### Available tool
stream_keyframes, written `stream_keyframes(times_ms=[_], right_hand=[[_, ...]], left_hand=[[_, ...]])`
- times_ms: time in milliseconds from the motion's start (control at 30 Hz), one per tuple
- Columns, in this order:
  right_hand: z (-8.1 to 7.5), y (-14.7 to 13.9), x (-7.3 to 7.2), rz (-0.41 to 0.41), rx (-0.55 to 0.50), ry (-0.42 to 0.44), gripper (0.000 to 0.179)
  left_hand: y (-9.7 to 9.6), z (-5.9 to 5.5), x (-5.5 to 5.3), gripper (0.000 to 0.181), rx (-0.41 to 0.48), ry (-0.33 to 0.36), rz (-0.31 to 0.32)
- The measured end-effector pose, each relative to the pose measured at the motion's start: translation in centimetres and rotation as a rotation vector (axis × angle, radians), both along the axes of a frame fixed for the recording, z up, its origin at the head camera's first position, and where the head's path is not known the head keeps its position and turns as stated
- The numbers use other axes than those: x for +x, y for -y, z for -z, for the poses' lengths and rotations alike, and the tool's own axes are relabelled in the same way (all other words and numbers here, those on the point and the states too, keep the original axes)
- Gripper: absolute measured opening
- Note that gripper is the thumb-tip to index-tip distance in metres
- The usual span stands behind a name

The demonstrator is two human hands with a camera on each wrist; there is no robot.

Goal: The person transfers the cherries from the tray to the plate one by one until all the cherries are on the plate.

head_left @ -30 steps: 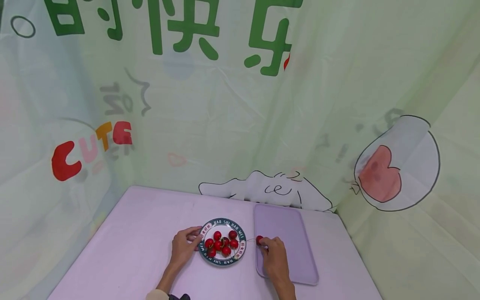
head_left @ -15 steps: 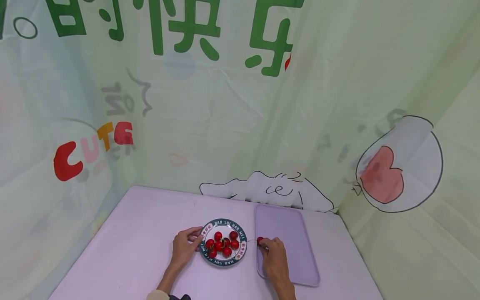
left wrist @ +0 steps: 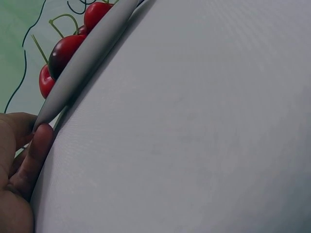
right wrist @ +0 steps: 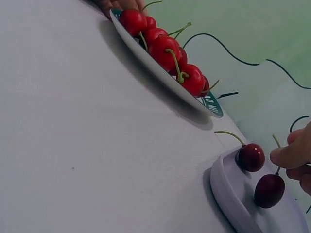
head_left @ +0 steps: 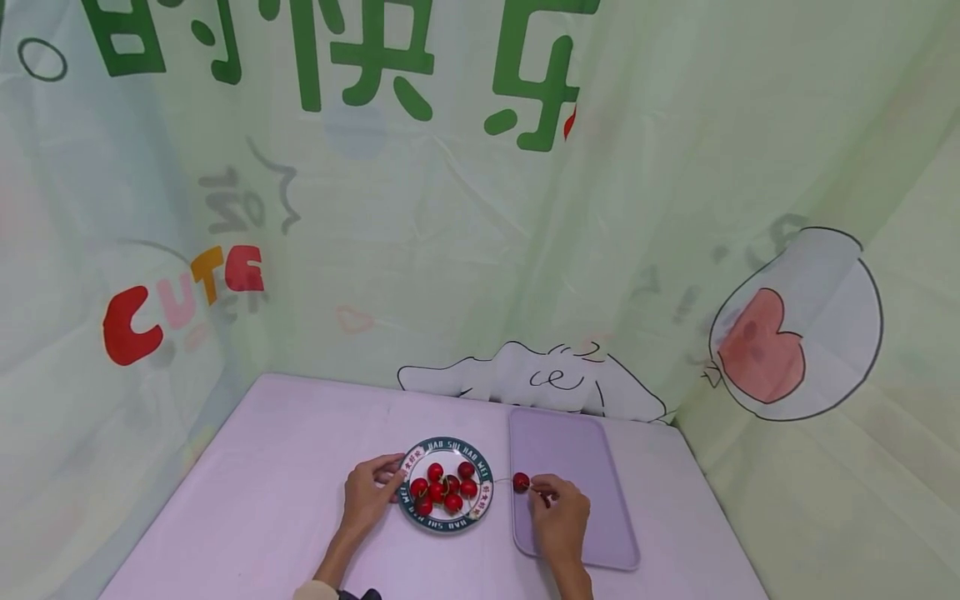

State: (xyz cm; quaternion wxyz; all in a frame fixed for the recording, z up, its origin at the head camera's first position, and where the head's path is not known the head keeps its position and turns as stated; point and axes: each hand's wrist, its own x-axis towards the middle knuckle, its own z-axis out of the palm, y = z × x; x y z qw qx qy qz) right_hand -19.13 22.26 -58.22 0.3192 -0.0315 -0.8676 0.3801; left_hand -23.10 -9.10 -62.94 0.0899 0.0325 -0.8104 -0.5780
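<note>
A plate with a dark green lettered rim holds several red cherries with green stems. My left hand grips its left rim, one finger under the edge in the left wrist view. My right hand is over the left part of a lilac tray. Its thumb and fingers pinch the stem of a dark cherry, which hangs just below the fingertips in the right wrist view. Beside it, another cherry sits inside the tray's left rim, its stem reaching over the edge toward the plate.
Both plate and tray stand on a table with a pale pink cloth. A printed pale green curtain rises right behind the table's back edge and along both sides. A narrow strip of cloth separates plate from tray.
My right hand has shifted slightly right, off the cherry at the tray's left rim, which now shows fully. The left hand and plate have stayed put.
</note>
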Motion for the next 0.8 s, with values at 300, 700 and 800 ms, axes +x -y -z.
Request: stream_keyframes(times_ms=[300, 700, 800], right_hand=[[-1.3, 0.2, 0.6, 0.012, -0.273, -0.005, 0.017], [-0.5, -0.3, 0.2, 0.024, -0.628, 0.109, 0.023], [0.1, -0.5, 0.0, 0.034, -0.710, 0.167, 0.027]], left_hand=[[-0.1, -0.1, 0.1, 0.034, -0.003, -0.019, 0.002], [0.0, 0.1, -0.1, 0.034, -0.005, -0.008, 0.002], [0.0, 0.2, -0.1, 0.034, -0.005, 0.001, -0.001]])
